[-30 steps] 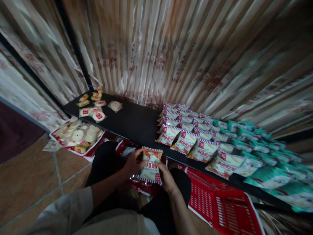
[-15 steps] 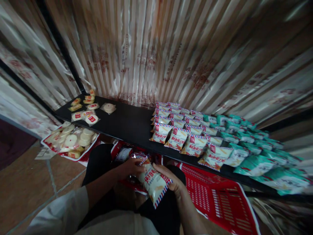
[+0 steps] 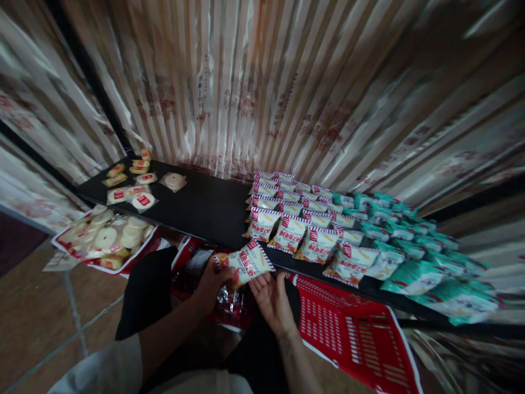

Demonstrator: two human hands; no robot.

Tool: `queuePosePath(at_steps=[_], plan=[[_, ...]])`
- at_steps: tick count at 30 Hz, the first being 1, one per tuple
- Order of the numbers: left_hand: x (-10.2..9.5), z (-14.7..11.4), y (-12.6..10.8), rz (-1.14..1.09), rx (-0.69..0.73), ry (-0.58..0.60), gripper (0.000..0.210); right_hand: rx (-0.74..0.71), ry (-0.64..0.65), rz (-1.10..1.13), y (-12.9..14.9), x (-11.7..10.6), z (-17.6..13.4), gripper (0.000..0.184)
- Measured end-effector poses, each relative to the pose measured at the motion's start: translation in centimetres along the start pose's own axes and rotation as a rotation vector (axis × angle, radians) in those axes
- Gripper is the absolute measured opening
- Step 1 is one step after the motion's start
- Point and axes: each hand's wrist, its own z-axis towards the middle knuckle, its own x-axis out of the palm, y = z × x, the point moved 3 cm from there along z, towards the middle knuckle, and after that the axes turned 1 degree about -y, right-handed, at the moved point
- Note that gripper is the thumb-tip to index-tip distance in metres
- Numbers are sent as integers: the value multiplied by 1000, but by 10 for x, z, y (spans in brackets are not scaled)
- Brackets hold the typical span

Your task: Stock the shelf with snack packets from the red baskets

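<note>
A white snack bag (image 3: 250,261) with red lettering and a striped edge is tilted in front of the shelf's front edge. My left hand (image 3: 213,284) grips its left end, fingers closed on the bag. Just beneath its right end is my right hand (image 3: 268,298), palm up with fingers stretched out; whether it touches the bag is hard to tell. Below my hands sits a red basket (image 3: 176,265) holding dark, shiny packets (image 3: 232,301). Matching white snack bags (image 3: 320,244) stand in rows on the black shelf (image 3: 205,203).
Green snack bags (image 3: 414,276) fill the shelf's right end. Small round and yellow packets (image 3: 143,201) lie at its left end. A basket of similar packets (image 3: 106,238) stands on the floor at left. At right is a red basket (image 3: 344,334). Plastic sheeting (image 3: 229,98) hangs behind.
The snack bag has been turned and raised toward the shelf in my left hand. My right hand has loosened from it and opened underneath. The view has shifted slightly.
</note>
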Motion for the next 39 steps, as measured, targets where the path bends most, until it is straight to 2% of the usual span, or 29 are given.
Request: queuePosePath(at_steps=[3,8,11,14,19,26,33,36,39], plan=[[4,-2,7,85,22,-31,53,-75,-9,-96,3,4,-3,59],[13,2,18,448,101,-18,36,-118,-85,-211,17,-7,-3,65],[21,2,12,660,221,4,32,-129,-65,-272,27,-15,-1,65],[32,1,1,791,318,26,39,-155,-15,-340,35,-19,3,63],[51,5,-4,823,334,61,42,-234,-20,-390,38,-25,11,67],[85,26,11,884,414,58,41,-338,-210,-488,36,-55,12,78],[122,50,25,910,454,105,42,-486,-397,-653,58,-79,20,75],[130,58,29,903,448,103,45,-552,-445,-763,67,-83,25,71],[130,61,32,906,462,73,48,-562,-470,-799,68,-84,29,70]])
